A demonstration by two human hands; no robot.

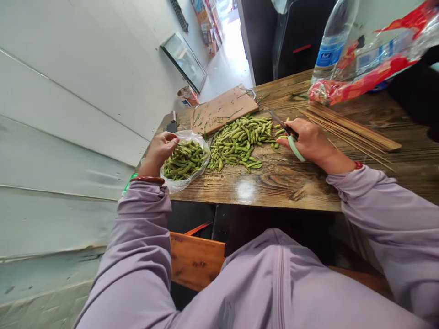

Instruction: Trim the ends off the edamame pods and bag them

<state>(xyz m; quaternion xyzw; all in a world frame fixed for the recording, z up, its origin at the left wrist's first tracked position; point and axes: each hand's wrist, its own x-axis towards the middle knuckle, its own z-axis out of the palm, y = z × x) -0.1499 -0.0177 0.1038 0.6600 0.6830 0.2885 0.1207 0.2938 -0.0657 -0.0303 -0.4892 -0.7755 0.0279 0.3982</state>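
Observation:
My right hand (307,139) is closed round a pair of scissors (283,122) with pale green handles. Their dark blades point up and left, over the right end of a loose pile of green soybean pods (240,140) on the wooden table. At the left, my left hand (163,148) is just over the rim of a clear plastic bag (205,157). Its thumb and fingers are pinched together; whatever they hold, if anything, cannot be made out. More soybean pods (185,161) fill this bag, which stands open next to the pile.
Behind the pile lies a wooden cutting board (222,108) with green scraps. Bamboo skewers (346,130) and a flat wooden strip (356,127) lie at the right. A water bottle (331,50) and red-and-clear packaging (377,73) stand behind them. A white wall (68,105) borders the left side.

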